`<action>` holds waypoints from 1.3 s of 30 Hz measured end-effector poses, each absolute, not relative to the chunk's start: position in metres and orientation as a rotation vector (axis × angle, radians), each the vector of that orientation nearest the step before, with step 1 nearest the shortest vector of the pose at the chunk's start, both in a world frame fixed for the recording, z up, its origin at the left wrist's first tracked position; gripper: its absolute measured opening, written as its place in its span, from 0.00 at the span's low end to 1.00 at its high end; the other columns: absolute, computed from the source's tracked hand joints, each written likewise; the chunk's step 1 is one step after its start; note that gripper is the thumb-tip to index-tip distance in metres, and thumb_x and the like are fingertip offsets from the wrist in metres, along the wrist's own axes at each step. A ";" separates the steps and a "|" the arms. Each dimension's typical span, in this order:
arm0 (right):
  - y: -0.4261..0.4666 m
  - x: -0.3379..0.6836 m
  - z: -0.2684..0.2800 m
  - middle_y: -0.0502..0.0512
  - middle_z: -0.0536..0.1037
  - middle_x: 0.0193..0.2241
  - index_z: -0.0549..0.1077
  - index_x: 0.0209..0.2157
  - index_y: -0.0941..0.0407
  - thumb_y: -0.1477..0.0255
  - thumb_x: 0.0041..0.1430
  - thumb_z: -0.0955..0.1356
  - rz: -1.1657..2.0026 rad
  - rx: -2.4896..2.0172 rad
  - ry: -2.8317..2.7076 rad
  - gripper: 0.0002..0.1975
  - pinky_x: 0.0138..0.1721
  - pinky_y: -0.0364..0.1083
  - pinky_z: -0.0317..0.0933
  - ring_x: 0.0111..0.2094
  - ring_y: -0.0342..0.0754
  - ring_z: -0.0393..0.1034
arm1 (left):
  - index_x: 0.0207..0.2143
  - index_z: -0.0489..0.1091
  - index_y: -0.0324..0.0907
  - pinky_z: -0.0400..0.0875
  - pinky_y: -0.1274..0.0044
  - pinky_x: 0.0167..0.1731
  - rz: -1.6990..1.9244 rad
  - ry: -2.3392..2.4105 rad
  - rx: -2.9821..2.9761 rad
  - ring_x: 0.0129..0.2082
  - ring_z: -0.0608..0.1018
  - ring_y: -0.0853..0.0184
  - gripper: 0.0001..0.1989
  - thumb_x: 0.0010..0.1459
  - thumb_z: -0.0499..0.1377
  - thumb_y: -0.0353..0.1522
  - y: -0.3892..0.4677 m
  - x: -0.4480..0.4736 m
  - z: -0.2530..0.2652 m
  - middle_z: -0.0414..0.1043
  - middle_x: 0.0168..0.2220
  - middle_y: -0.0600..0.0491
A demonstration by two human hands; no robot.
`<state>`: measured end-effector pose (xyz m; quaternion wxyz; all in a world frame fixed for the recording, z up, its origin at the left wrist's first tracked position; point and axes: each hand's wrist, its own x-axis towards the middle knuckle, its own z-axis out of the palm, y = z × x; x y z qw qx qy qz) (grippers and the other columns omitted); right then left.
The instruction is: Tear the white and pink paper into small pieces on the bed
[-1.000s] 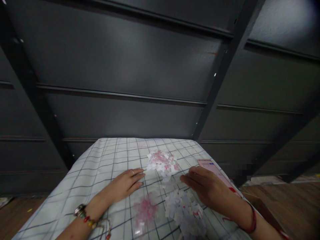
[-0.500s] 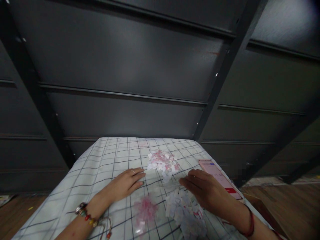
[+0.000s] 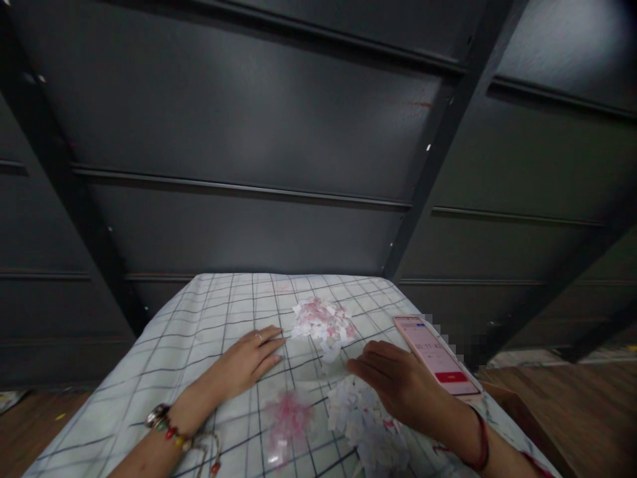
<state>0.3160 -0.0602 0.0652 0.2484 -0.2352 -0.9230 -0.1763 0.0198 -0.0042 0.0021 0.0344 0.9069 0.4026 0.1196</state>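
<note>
My left hand (image 3: 251, 362) lies flat on the checked cloth, fingers stretched out and apart, a ring on one finger. It holds nothing. My right hand (image 3: 393, 378) is closed, fingertips pressed together just above a pile of small whitish pieces (image 3: 365, 425). What it pinches, if anything, I cannot make out; a faint see-through sheet seems to lie by its fingertips. Farther back, between the hands, is a heap of white and pink scraps (image 3: 322, 322). Closer to me rests a blurred, clear-and-pink bundle (image 3: 290, 421), probably plastic.
A pink phone (image 3: 440, 362) with a lit screen lies right of my right hand. The white checked cloth (image 3: 239, 299) covers the table, which meets a dark panelled wall (image 3: 259, 232). A brown box (image 3: 527, 421) stands beside the table's right edge.
My right hand has shifted slightly left, its fingers still together. The left hand has barely moved, and the piles look the same.
</note>
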 end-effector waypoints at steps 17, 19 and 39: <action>-0.042 0.350 0.066 0.51 0.70 0.24 0.72 0.35 0.57 0.87 0.51 0.59 -0.450 -0.919 -2.551 0.16 0.28 0.43 0.56 0.27 0.44 0.62 | 0.59 0.54 0.49 0.52 0.61 0.56 0.342 1.396 2.724 0.60 0.57 0.57 0.25 0.63 0.43 0.46 0.005 0.006 -0.021 0.52 0.61 0.50; -0.045 0.356 0.071 0.52 0.71 0.25 0.71 0.37 0.57 0.87 0.51 0.58 -0.390 -0.897 -2.553 0.18 0.30 0.44 0.58 0.29 0.44 0.64 | 0.59 0.53 0.49 0.51 0.62 0.56 0.360 1.378 2.741 0.60 0.56 0.57 0.25 0.63 0.43 0.45 0.006 0.005 -0.022 0.52 0.61 0.50; -0.035 0.372 0.066 0.55 0.72 0.29 0.70 0.41 0.58 0.86 0.53 0.56 -0.291 -0.970 -2.438 0.19 0.33 0.46 0.59 0.33 0.47 0.63 | 0.59 0.54 0.47 0.52 0.59 0.55 0.298 1.389 2.726 0.60 0.56 0.55 0.25 0.63 0.42 0.46 0.006 0.007 -0.019 0.52 0.61 0.48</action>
